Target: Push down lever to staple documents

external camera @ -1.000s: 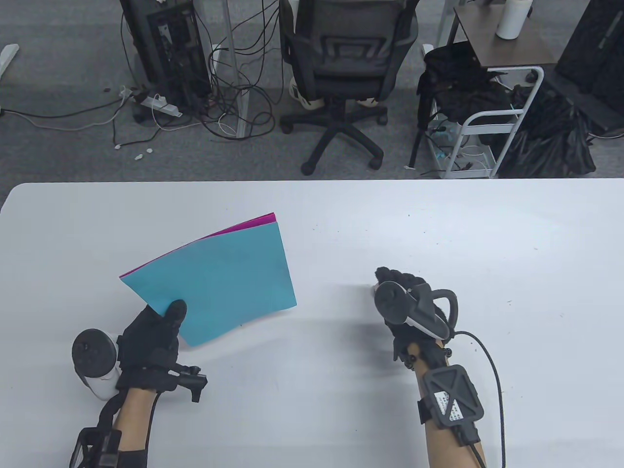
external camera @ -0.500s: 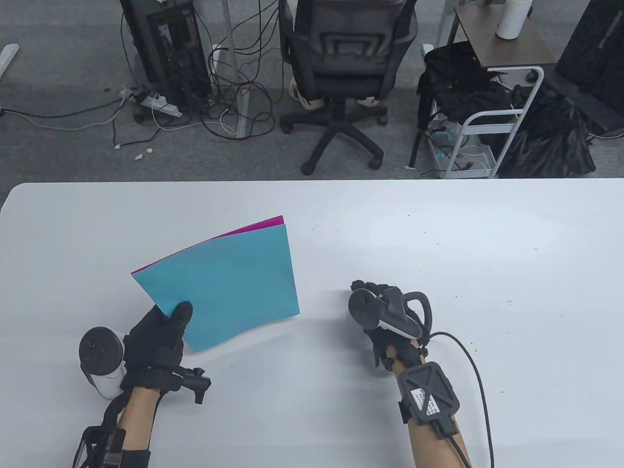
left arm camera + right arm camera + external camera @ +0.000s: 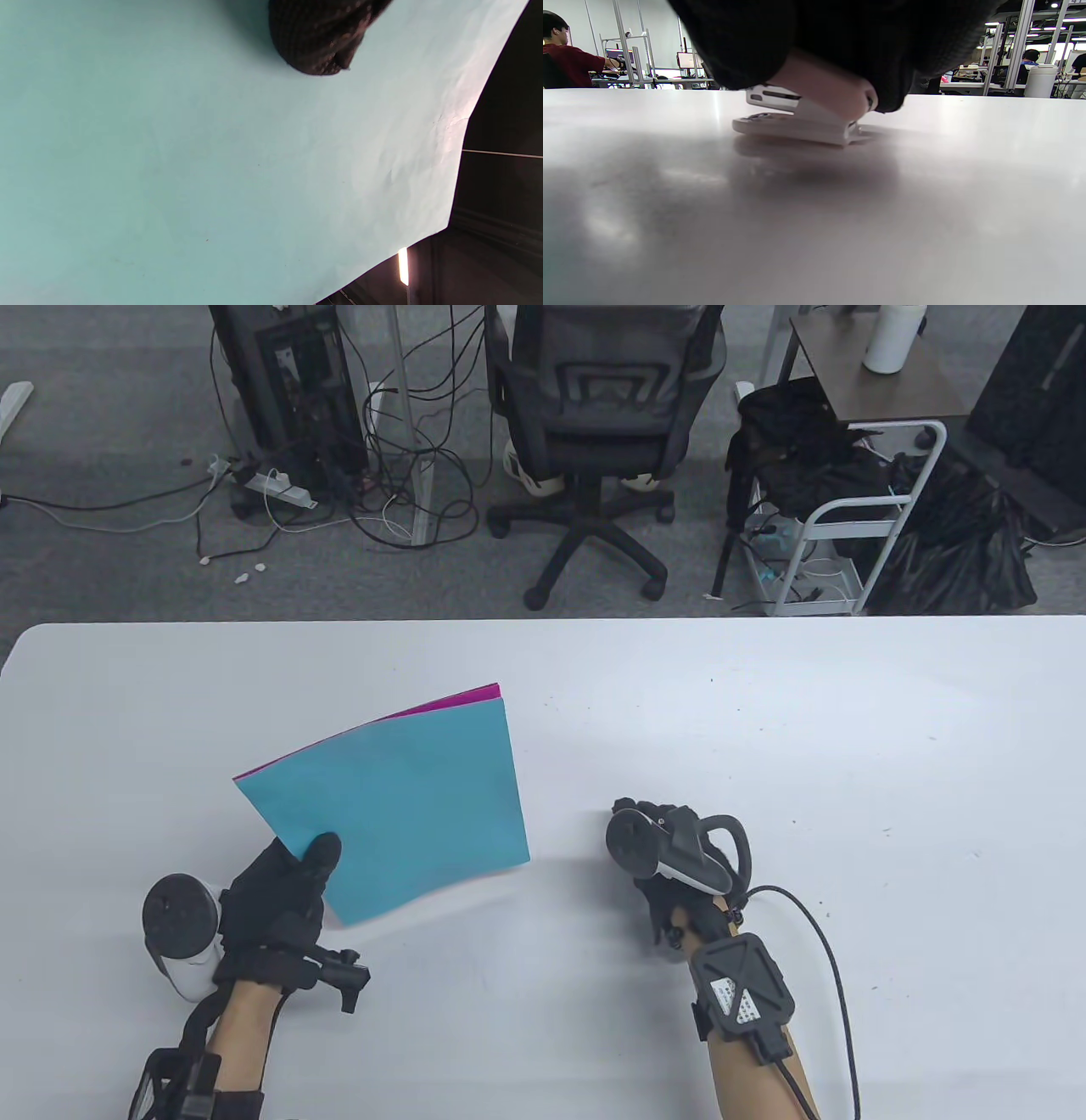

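A small white stapler (image 3: 801, 114) sits flat on the white table (image 3: 848, 746), right of centre and near the front edge; the gloved right hand (image 3: 670, 857) covers it from above, palm and fingers wrapped over its top, so that the table view shows none of it; the right wrist view shows the base resting on the tabletop, the upper arm raised a little at the open end, and nothing visible in the slot between them.

Well apart to the left, the left hand (image 3: 276, 895) holds a stack of coloured sheets (image 3: 399, 797), teal on top with a magenta edge showing along the far side; the thumb (image 3: 321, 853) presses on the near left corner of the top sheet, the other fingers lying out of sight beneath; the left wrist view shows one dark fingertip (image 3: 318, 38) against the teal paper, which curves and fills most of that view; the sheets appear bowed rather than flat, and whether their far edge touches the table cannot be told.

A tracker (image 3: 180, 920) is strapped to the back of the left hand, and another (image 3: 666, 848) to the right, with a black cable (image 3: 827, 950) trailing from the right forearm across the table.

Beyond the table's far edge stand an office chair (image 3: 594, 415), a tangle of floor cables (image 3: 382, 492) and a white wire cart (image 3: 848, 534).
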{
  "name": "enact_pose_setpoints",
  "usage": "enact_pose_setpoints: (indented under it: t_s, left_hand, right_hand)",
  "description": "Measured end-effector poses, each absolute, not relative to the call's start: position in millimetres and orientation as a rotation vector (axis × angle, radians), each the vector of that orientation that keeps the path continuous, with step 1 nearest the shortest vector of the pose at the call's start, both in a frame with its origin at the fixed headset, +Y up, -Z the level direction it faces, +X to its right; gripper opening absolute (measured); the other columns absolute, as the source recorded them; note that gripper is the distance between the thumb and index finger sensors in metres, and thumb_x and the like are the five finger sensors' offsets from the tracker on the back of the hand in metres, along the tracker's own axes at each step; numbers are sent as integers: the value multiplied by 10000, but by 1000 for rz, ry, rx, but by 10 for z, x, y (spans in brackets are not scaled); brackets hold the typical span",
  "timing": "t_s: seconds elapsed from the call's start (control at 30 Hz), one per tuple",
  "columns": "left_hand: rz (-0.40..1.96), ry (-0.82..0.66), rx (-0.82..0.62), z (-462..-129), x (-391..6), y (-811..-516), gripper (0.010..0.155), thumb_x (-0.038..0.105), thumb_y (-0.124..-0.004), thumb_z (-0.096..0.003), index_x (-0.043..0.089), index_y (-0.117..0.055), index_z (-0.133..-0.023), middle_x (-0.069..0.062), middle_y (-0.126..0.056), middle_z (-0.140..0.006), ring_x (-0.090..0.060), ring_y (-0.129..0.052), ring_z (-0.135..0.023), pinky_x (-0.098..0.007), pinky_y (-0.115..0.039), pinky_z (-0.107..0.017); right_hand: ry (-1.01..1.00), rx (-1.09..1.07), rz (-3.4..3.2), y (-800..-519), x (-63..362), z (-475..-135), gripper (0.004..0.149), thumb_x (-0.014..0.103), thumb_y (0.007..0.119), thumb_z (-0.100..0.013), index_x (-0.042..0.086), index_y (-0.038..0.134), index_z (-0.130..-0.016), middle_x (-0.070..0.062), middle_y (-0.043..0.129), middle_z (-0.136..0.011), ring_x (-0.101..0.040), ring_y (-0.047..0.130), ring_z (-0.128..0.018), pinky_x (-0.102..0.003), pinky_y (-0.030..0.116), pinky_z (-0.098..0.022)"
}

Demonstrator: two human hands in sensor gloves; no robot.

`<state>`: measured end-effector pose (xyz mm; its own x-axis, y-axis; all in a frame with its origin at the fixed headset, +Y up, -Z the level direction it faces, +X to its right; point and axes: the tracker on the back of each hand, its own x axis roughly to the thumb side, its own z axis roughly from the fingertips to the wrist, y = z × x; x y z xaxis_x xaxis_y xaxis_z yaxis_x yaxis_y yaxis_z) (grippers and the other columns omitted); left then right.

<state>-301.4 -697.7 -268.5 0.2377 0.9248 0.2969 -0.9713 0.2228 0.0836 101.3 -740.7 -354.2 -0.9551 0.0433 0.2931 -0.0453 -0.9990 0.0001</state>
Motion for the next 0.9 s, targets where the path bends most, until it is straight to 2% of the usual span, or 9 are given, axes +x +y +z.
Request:
enact_pose_setpoints:
  t_s: [0.4,0.6,0.9]
  left_hand:
    - [1304,-219,217,-2670,-2875,-6953,403,269,-764,-549,147,-844,-924,-108,-1001,-867,-363,-1024,-755,-631,-838,-558]
    - [1302,-194,140,-2721,-2877,-6822,403,261,-766,-552,129,-850,-924,-130,-1010,-850,-373,-1036,-725,-632,-848,-538]
    - [1152,-27,-207,-3023,-2982,-6529,402,240,-774,-559,89,-864,-920,-159,-1039,-798,-382,-1068,-647,-625,-876,-480]
  right_hand:
    - [2,459,3064,-7417,995,-3551,576,272,774,-484,89,644,-1015,-169,805,-959,-425,888,-850,-565,749,-657]
    - [3,454,3049,-7426,1002,-3555,576,256,774,-483,90,636,-1017,-169,790,-972,-426,878,-859,-563,745,-661]
    - [14,455,3038,-7436,1009,-3567,576,250,777,-484,87,634,-1018,-171,784,-976,-430,868,-866,-564,740,-663]
